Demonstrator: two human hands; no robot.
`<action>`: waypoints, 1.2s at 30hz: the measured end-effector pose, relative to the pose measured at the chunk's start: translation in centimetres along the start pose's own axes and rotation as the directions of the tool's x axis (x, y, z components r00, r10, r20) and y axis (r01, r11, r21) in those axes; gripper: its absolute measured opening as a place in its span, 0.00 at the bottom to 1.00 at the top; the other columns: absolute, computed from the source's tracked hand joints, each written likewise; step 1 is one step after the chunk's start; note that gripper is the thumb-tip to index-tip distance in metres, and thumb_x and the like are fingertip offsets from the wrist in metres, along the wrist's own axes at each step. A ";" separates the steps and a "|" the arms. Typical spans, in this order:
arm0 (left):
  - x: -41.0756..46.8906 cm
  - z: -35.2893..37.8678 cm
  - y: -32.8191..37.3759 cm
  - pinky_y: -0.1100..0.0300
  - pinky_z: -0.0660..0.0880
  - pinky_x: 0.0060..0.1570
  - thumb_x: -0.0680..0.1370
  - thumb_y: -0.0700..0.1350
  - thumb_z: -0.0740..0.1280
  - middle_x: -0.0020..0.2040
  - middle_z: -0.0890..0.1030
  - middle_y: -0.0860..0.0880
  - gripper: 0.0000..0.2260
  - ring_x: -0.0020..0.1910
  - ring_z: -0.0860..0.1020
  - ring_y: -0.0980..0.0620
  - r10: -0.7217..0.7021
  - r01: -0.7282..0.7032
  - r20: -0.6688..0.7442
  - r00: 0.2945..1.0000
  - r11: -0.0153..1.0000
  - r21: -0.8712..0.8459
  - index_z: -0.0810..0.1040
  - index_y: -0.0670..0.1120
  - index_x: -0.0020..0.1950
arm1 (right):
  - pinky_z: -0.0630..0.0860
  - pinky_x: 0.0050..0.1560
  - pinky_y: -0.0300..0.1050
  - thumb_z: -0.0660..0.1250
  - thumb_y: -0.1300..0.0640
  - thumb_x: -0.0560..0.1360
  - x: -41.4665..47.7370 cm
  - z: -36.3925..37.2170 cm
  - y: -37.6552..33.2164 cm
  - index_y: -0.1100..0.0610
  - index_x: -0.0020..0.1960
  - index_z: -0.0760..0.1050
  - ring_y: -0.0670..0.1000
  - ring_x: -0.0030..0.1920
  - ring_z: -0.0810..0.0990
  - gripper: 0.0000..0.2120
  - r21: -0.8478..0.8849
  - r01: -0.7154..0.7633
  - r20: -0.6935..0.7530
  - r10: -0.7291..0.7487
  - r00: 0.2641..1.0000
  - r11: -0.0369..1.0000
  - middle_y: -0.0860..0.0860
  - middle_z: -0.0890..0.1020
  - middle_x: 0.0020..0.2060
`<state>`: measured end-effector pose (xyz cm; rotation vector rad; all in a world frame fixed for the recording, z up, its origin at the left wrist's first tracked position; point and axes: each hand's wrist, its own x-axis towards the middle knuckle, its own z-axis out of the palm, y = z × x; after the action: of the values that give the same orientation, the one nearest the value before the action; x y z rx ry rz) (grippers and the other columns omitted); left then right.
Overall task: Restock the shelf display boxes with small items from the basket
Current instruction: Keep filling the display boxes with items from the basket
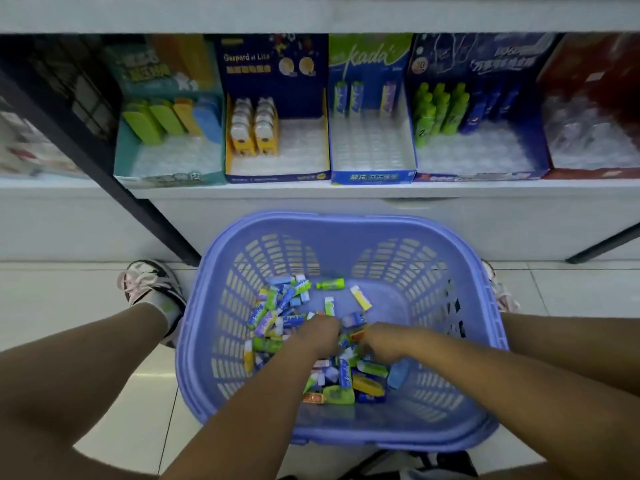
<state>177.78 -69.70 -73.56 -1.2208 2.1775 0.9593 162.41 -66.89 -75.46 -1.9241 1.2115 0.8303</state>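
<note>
A blue plastic basket [349, 223] stands on the floor between my legs, with several small colourful items [277, 308] heaped on its bottom. Both hands are down inside it among the heap. My left hand [320, 336] lies on the items with its fingers curled into them; what it holds is hidden. My right hand [379, 342] is beside it, fingers curled round a small orange and green item [356, 333]. On the shelf above stand display boxes: a teal box [169, 174], a yellow and blue box [277, 174], a blue and white box [372, 174], and a dark blue box [478, 174], each partly filled.
A red display box [588, 173] sits at the shelf's right end. A black shelf post [114, 188] slants down on the left to the tiled floor. My shoes [152, 282] flank the basket. A white shelf board [311, 15] overhangs the boxes.
</note>
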 end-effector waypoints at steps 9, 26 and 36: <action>0.8 -0.4 -1.0 0.55 0.59 0.36 0.76 0.39 0.66 0.27 0.57 0.46 0.21 0.26 0.57 0.50 -0.144 0.077 -0.089 0.986 0.851 -0.520 0.57 0.45 0.28 | 0.72 0.43 0.49 0.74 0.57 0.69 0.8 1.6 -0.2 0.62 0.56 0.77 0.61 0.52 0.78 0.18 -0.175 -0.002 0.046 0.010 0.999 0.985 0.59 0.80 0.52; -1.8 -6.2 -1.9 0.59 0.67 0.29 0.76 0.45 0.68 0.29 0.71 0.46 0.14 0.25 0.68 0.50 -0.220 0.083 -0.036 0.975 0.511 -0.856 0.69 0.42 0.34 | 0.69 0.40 0.46 0.67 0.59 0.72 0.4 1.1 -0.1 0.57 0.30 0.66 0.56 0.40 0.73 0.15 -0.074 -0.107 -0.037 0.105 0.994 0.991 0.56 0.73 0.34; -5.3 -11.1 -2.6 0.66 0.68 0.29 0.75 0.47 0.70 0.45 0.81 0.43 0.10 0.27 0.71 0.56 -0.058 -0.006 -0.049 0.997 0.580 -0.814 0.78 0.40 0.49 | 0.77 0.42 0.40 0.59 0.61 0.80 -5.1 -11.7 0.5 0.59 0.51 0.73 0.47 0.34 0.77 0.05 0.885 0.216 -0.171 -0.142 0.975 0.413 0.51 0.76 0.36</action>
<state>182.05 -76.23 -63.66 -1.6683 1.7362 2.0809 161.88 -74.32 -65.05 -1.1055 1.1027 -0.0946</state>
